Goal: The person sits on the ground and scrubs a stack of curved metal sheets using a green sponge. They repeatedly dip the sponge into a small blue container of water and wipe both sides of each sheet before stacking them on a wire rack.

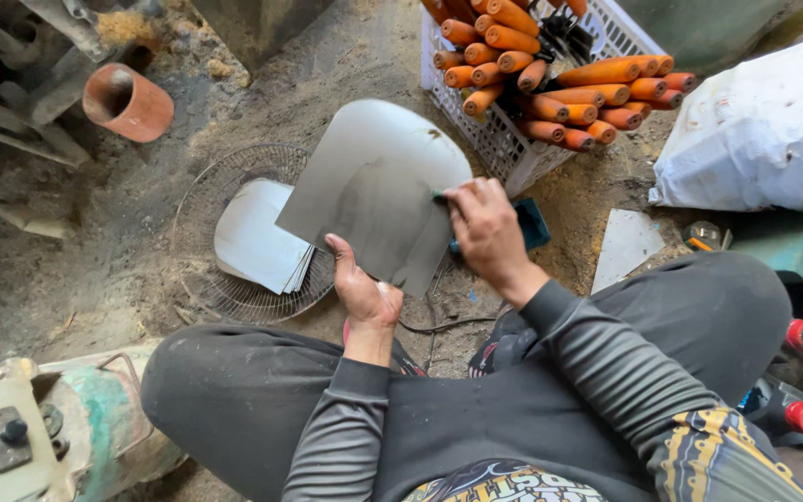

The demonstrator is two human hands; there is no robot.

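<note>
Soft, even daylight, no hard shadows, pale sheen on the grey metal sheet (374,186), white sack (764,130) to its right nearly blown out, dim corner up-left of the sheet, sharp focus throughout, wide-angle bending at the frame edges

person's sitting cross-legged on a sawdusty floor (327,74). left hand (362,291) props up a big grey metal sheet (374,186) with a rounded top, from its lower edge, thumb against the face. right hand (487,231) is closed on the sheet's right edge, pinching something small and green there, can't tell what. under the sheet, on a round wire fan guard (199,232), sits a stack of similar cut sheets (255,237). a white plastic crate (504,139) near the top edge of the floor is stuffed with orange wooden handles (597,93). clay-coloured pipe (127,100) top left, white sack (764,130) on the right.
</note>
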